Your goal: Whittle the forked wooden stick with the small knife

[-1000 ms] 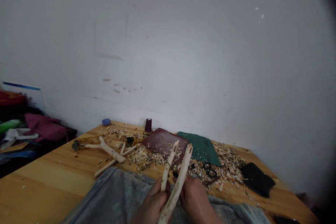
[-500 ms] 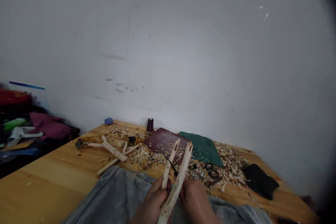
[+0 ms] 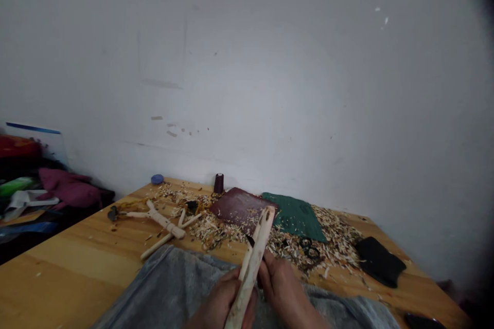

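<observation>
My left hand (image 3: 222, 295) is closed around a pale, peeled forked stick (image 3: 252, 270), low in the middle of the head view. Its nearer prong points up and away, with a hole by the tip; the other prong is mostly hidden behind it. On the right, my right hand (image 3: 283, 282) is closed on a knife (image 3: 250, 240). Only a dark bit of the blade shows past the stick's left side, and the handle is largely covered by fingers. Grey cloth (image 3: 175, 282) lies beneath both hands.
Wood shavings (image 3: 339, 236) litter the wooden table (image 3: 73, 272), around maroon (image 3: 235, 205) and green sheets (image 3: 297, 216). Carved sticks (image 3: 165, 223) lie left, a thread spool (image 3: 218, 183) stands by the wall, and black scissors (image 3: 309, 248) and a black flat piece (image 3: 380, 261) lie right.
The forked stick has turned so its two prongs, seen apart before, now overlap. Its tip has shifted slightly left. My right hand stays close beside it with the knife.
</observation>
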### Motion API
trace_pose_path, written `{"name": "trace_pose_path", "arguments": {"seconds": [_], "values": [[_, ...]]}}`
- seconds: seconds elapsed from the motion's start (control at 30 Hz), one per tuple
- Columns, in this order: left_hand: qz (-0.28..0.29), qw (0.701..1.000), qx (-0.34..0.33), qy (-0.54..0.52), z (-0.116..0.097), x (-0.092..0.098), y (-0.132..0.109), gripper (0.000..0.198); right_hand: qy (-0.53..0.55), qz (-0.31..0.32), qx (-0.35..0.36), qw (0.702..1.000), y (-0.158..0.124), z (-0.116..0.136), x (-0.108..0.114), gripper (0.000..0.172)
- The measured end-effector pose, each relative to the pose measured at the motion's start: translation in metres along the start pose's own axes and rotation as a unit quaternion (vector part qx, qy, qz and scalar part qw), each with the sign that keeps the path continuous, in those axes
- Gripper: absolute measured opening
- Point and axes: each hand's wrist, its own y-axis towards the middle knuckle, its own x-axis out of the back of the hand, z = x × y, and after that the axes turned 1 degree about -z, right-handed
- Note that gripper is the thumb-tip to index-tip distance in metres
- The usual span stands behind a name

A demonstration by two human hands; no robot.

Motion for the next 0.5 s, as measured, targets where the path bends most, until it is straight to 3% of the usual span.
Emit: {"name": "trace_pose_path", "arguments": {"seconds": [0.1,0.23,0.5], "values": [[0.081,0.995,0.012,-0.065,-0.002,0.001,0.001,0.014,-0.047,-0.008,0.005,0.999,0.0,-0.002,-0.001,0.038],[0.142,0.979,0.062,-0.132,-0.005,0.006,0.002,0.015,-0.144,-0.006,0.046,0.989,-0.002,-0.004,0.0,0.024],[0.132,0.978,0.059,-0.148,-0.014,0.004,0.001,0.013,-0.197,0.014,0.074,0.978,-0.001,-0.002,0.006,0.019]]}}
